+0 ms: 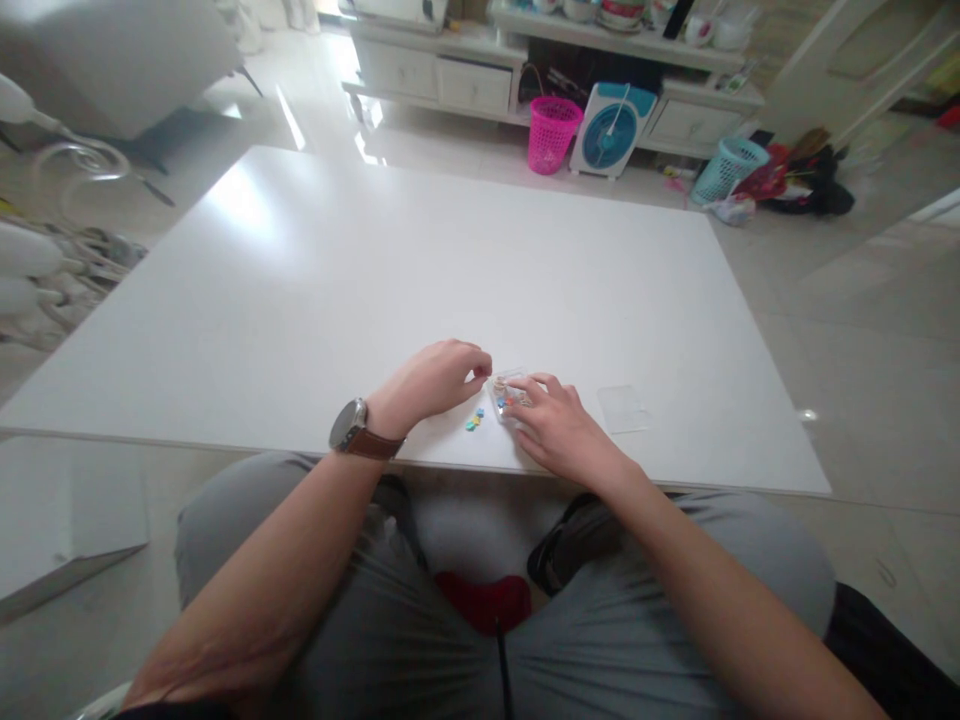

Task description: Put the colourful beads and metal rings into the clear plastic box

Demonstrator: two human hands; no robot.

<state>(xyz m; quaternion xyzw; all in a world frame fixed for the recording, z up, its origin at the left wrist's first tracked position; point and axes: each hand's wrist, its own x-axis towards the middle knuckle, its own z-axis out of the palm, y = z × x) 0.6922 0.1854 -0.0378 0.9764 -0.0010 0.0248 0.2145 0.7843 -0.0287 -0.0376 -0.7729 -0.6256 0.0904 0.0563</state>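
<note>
A small clear plastic box [508, 385] with tiny coloured pieces inside sits near the front edge of the white table [375, 260]. My right hand [559, 430] rests on it, fingers curled over its near side. My left hand [439, 380], with a brown-strapped watch [349, 428] on the wrist, hovers just left of the box with thumb and fingers pinched together; what they pinch is too small to make out. A few small blue, green and yellow pieces [475, 419] lie loose on the table between my hands. The box's clear lid [622, 408] lies flat to the right.
Beyond the table stand a pink basket [553, 133], a small blue and white fan [613, 130], a teal basket [730, 168] and a white cabinet [465, 80]. A white chair [112, 70] is at the far left. My grey-trousered knees sit under the table's front edge.
</note>
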